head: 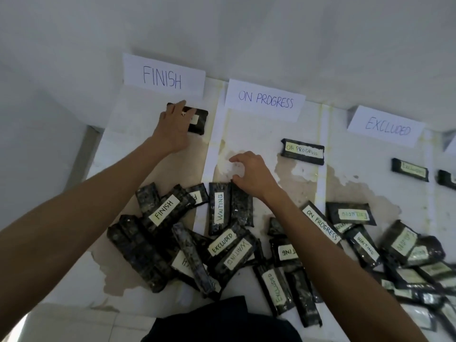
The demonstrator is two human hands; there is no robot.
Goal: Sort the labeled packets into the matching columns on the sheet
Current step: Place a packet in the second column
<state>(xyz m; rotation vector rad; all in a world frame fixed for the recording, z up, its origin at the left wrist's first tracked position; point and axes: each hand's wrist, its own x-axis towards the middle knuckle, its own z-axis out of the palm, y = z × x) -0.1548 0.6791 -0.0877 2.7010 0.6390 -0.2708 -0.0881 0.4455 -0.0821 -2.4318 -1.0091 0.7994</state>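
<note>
Floor sheet [246, 134], 3 col hdrs visible. Your left hand [172, 124] lies flat on FINISH-col packet [199, 120], far left. Right hand [249, 174] loosely curled, empty, thumb at face-down packet [243, 206] in near pile [222, 245]. ON PROGRESS packet [303, 151], EXCLUDED packet [410, 169] placed; pile mostly unsorted, est. early stage.

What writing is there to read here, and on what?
"FINISH": header sheet, pile packet
"ON PROGRESS": header sheet, column packet, pile packet
"EXCLUDED": header sheet, column packet, pile packet
"WAITING": pile packet
Packet under left hand: label covered. Right-edge labels: blurred.
</note>
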